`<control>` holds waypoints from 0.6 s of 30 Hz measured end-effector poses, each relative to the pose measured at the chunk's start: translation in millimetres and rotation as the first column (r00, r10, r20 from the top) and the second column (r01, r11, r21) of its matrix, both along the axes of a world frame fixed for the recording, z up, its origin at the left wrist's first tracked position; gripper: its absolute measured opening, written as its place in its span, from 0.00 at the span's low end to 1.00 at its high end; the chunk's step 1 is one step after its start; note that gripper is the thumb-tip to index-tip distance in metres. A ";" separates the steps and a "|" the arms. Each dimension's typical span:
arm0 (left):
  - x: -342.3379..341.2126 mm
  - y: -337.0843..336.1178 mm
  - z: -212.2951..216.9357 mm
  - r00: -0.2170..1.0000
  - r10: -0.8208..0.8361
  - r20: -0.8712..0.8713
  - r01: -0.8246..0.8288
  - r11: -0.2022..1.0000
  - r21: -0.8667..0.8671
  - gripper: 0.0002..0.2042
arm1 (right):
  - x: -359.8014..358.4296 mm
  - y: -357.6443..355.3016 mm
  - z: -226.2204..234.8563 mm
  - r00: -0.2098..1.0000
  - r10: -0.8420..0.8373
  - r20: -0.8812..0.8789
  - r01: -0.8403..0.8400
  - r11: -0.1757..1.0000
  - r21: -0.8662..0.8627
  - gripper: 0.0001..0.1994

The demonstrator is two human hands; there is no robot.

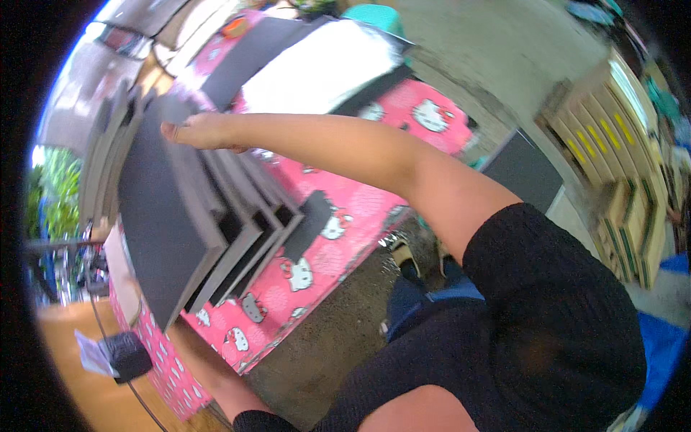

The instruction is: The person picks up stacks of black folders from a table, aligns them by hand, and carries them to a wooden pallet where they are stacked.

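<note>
Several thick dark grey boards point(162, 216) stand on edge together on a table with a pink cat-print cover point(288, 302), slightly blurred. My right hand point(205, 132) reaches across to their far upper edge, its fingers closed on the front board. My left hand comes in from below at the boards' near lower corner; only its forearm and wrist point(188, 349) show plainly, and its fingers are hidden behind the board. A smaller dark grey piece point(308, 223) lies flat beside the boards.
White sheet material point(320, 68) lies over dark boards farther along the table. A teal stool point(374, 16) stands behind. On the right floor are stacked tan panels point(597, 137) and a leaning dark board point(524, 169). A black wrapped bundle point(129, 356) is at lower left.
</note>
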State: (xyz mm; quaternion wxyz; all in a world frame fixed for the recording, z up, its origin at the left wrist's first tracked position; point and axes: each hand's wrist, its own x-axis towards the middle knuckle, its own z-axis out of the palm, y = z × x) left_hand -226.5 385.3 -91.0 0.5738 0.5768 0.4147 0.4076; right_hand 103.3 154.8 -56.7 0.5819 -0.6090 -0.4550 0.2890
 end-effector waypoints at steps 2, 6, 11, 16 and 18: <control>-36.7 -20.0 -40.0 0.954 0.297 -0.037 -0.280 0.930 0.239 0.17 | 22.2 -73.5 -29.1 0.991 -0.092 0.099 0.070 0.976 0.206 0.42; -102.4 -152.4 -143.0 0.840 0.527 -0.127 -0.399 0.759 0.515 0.13 | 71.4 -369.8 -124.2 0.724 -0.652 0.225 0.671 0.742 -0.008 0.22; -2.7 -426.8 -244.3 0.578 -0.710 -0.402 0.329 0.653 -0.682 0.19 | 97.0 -646.5 -274.7 0.296 -0.795 0.529 0.862 -0.017 -0.507 0.40; 62.2 -523.1 -435.7 0.112 -0.990 -0.086 0.727 0.140 -0.672 0.31 | 150.7 -684.2 -327.4 0.711 -0.608 0.352 0.499 0.085 -0.862 0.47; 126.9 -570.0 -416.6 0.345 -0.938 0.021 0.598 0.203 -0.775 0.30 | 161.2 -698.1 -336.6 0.770 -0.638 0.028 0.227 0.233 -0.946 0.46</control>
